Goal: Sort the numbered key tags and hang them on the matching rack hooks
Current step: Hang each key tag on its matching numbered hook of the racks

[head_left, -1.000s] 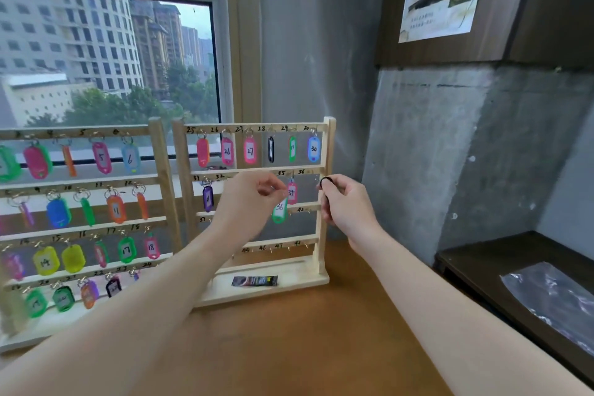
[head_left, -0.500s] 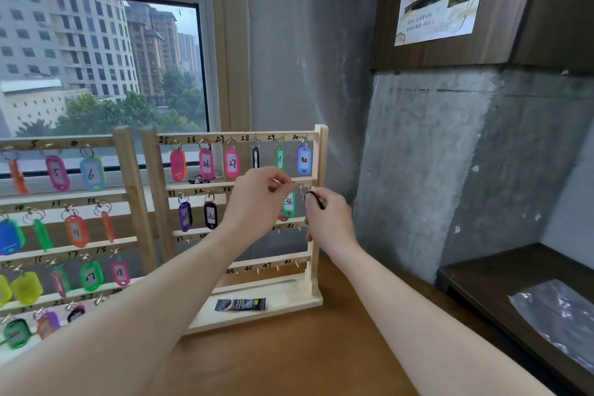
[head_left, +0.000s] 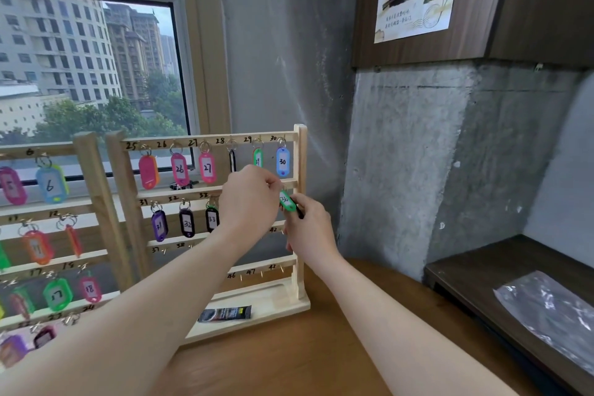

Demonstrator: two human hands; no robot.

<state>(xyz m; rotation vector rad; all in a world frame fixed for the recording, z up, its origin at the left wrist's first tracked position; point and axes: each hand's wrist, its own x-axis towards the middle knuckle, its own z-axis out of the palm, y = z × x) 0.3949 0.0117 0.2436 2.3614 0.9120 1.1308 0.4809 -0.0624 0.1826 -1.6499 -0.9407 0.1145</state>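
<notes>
Concrete corner, window, wooden desk [head_left: 273,360]. Two wooden racks; right rack [head_left: 300,235] numbered 25–48, upper hooks filled. Left hand [head_left: 249,199] pinches at the second-row hook by the right post; right hand [head_left: 307,228] pinches green tag 36 [head_left: 287,200] (tilted, ring hidden). Tag: light, stiff plastic, probably slippery; best held by its edges.

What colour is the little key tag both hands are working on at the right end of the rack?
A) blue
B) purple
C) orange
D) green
D: the tag pinched between the left hand and the right hand is green with a white number label, held by the second row of the right rack.
</notes>
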